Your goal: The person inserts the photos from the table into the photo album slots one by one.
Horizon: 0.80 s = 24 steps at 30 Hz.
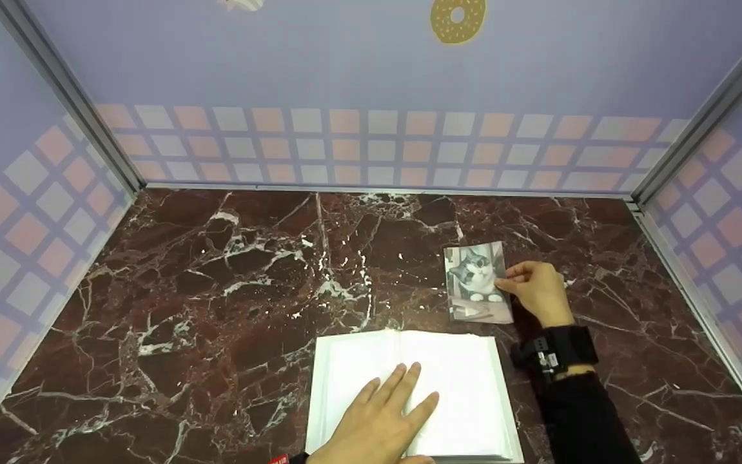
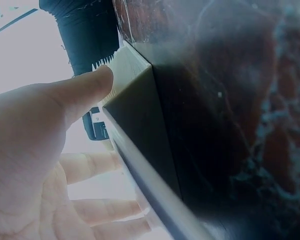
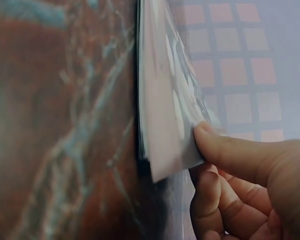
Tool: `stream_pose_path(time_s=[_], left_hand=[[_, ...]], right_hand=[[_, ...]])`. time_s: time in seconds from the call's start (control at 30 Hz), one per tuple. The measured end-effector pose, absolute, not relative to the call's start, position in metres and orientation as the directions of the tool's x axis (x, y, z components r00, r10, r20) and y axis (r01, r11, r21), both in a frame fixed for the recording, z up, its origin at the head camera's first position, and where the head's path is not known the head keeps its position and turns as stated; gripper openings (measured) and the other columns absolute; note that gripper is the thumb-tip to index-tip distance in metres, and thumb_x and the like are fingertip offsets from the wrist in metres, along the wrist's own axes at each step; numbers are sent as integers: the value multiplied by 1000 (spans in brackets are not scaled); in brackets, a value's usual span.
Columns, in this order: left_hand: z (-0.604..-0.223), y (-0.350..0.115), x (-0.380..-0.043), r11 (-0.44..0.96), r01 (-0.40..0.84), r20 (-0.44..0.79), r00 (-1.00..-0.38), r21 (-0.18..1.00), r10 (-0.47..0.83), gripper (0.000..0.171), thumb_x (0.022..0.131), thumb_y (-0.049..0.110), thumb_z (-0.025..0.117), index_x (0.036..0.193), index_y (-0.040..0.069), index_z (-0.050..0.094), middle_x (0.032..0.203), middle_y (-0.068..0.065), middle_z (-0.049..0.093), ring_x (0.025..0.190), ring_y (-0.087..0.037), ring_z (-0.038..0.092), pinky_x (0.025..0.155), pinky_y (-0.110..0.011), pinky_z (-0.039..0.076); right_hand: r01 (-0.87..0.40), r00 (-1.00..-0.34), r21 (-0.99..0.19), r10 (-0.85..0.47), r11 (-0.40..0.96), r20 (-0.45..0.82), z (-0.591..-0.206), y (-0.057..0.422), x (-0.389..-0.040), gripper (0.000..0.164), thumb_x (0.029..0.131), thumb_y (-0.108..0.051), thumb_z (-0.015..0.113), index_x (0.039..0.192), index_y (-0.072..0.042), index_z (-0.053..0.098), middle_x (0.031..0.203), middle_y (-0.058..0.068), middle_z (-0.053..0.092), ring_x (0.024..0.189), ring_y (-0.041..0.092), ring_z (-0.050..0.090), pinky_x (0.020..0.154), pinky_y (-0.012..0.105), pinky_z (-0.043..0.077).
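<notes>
An open book with blank white pages (image 1: pixel 454 386), which looks like a photo album, lies at the front of the table. Spread across its middle fold, my left hand (image 1: pixel 380 419) rests with straight fingers. In the left wrist view the thumb (image 2: pixel 92 85) lies by the book's page edges (image 2: pixel 127 67). Behind the book's right side is a small stack of photos, the top photo (image 1: pixel 474 283) showing a grey and white cat. My right hand (image 1: pixel 538 290) pinches that photo's right edge between thumb and fingers. The right wrist view shows the photo's edge (image 3: pixel 165 125) lifted off the stack.
The dark red marble table (image 1: pixel 216 309) has white veins. A purple wall with pink and white squares (image 1: pixel 345 148) closes it off at the back, with similar panels at left and right. My right wrist wears a black band (image 1: pixel 570 348) with a small device.
</notes>
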<state>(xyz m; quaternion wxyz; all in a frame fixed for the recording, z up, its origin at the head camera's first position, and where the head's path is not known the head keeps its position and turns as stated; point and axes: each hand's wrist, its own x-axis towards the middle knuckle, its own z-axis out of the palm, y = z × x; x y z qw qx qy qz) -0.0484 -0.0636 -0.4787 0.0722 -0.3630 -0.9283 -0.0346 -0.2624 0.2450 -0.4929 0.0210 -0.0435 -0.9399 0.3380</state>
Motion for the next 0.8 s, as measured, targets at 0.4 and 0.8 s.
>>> stream_pose_path(time_s=[0.4, 0.8], left_hand=[[-479, -59, -48, 734, 679, 167, -724, 4, 669, 73, 89, 73, 47, 143, 24, 53, 153, -20, 45, 136, -35, 53, 96, -49, 55], [-477, -55, -47, 741, 666, 76, -746, 90, 662, 82, 91, 79, 32, 149, 23, 48, 158, -20, 39, 142, -36, 45, 103, -52, 51]], right_hand=[[67, -996, -633, 89, 771, 3, -490, 248, -261, 29, 84, -34, 80, 95, -8, 72, 82, 5, 69, 67, 15, 58, 66, 30, 43], [-7, -1000, -613, 13, 790, 28, -481, 247, -257, 24, 89, -29, 76, 97, -8, 67, 86, 6, 67, 75, 20, 57, 73, 34, 42]])
